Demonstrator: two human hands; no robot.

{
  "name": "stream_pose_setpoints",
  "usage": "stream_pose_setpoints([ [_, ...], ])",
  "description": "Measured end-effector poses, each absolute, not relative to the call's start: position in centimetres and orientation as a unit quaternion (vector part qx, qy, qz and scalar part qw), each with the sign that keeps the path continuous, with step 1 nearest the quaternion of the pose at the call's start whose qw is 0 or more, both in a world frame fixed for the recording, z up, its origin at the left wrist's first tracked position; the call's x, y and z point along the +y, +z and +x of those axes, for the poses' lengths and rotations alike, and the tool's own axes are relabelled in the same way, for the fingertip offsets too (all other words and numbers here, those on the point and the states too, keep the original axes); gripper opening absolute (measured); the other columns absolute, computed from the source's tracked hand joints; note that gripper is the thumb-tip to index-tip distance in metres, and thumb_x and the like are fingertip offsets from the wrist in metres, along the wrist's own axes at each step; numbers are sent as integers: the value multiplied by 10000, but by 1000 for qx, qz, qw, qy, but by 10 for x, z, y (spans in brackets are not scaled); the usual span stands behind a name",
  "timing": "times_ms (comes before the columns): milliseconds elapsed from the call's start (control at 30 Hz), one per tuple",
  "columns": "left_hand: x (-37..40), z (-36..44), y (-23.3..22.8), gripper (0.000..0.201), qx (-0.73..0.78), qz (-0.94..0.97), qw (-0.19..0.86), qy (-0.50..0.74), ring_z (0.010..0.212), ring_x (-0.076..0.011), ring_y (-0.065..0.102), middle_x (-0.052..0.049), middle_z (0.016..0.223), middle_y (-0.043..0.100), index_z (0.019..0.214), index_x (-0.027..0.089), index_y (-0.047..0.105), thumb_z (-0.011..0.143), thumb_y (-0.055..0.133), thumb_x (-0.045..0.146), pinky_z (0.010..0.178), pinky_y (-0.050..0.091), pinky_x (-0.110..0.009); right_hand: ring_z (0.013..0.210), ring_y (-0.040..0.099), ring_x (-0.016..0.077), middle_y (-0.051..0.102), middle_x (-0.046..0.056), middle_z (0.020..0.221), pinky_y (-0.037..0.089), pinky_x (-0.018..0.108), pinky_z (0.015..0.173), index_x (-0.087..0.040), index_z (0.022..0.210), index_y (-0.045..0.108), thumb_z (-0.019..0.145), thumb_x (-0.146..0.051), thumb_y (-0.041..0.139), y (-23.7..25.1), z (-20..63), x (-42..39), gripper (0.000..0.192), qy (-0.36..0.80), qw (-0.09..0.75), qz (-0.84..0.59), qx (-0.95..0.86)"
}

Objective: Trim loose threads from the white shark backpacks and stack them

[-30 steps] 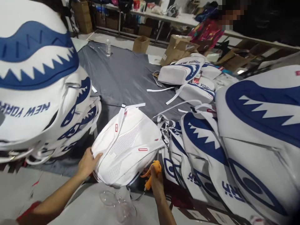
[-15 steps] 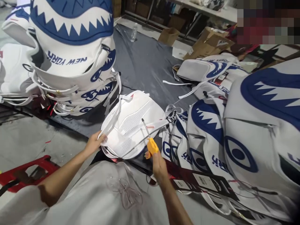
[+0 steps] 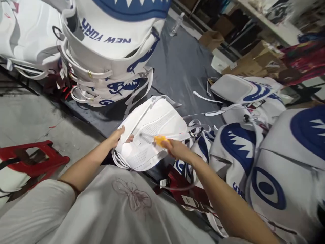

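Note:
In front of me a white backpack (image 3: pixel 165 118) lies with its strap side up, showing perforated padding. My left hand (image 3: pixel 117 136) grips a white shoulder strap (image 3: pixel 134 120) at the pack's left edge, with fingertips showing past its inner side. Closed around a yellow-handled tool (image 3: pixel 160 139), my right hand (image 3: pixel 175 148) is over the pack's right half. The tool's thin shaft is blurred and points left over the padding; I cannot tell whether it touches the fabric.
Stacked white-and-blue backpacks (image 3: pixel 111 64) stand at the left, and more backpacks (image 3: pixel 233 145) crowd the right. Dark red tags (image 3: pixel 186 189) hang at the table edge. A plastic bottle (image 3: pixel 177 24) stands on the grey cover (image 3: pixel 175 64). A red stool (image 3: pixel 33 162) is lower left.
My right hand has moved the tool up and left, and its shaft has swung from upward to leftward. My left hand has taken the strap deeper between its fingers. The view has shifted.

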State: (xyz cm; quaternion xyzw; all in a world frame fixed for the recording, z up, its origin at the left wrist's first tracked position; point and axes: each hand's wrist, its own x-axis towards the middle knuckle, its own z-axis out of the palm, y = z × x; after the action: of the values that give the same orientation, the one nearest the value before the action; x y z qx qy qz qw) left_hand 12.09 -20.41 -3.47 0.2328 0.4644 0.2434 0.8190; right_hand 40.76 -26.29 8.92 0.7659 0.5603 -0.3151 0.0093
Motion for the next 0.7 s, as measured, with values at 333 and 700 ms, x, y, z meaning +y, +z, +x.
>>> stream_pose_setpoints([
  [333, -202, 131, -25, 575, 589, 403, 679, 174, 862, -242, 682, -196, 1094, 710, 1382, 83, 522, 1047, 240, 456, 729, 560, -338, 688, 605, 207, 675, 88, 758, 421, 279, 630, -152, 951, 662, 1024, -429, 369, 126, 385, -239, 410, -251, 27, 766, 591],
  [700, -235, 153, -13, 528, 527, 835, 154, 41, 1380, -437, 338, -241, 1552, 300, 1483, 218, 477, 976, 513, 358, 1074, 323, -573, 868, 660, 240, 720, 144, 986, 453, 295, 727, -128, 1078, 693, 1039, -452, 415, 149, 398, -237, 429, -312, 163, 727, 589],
])
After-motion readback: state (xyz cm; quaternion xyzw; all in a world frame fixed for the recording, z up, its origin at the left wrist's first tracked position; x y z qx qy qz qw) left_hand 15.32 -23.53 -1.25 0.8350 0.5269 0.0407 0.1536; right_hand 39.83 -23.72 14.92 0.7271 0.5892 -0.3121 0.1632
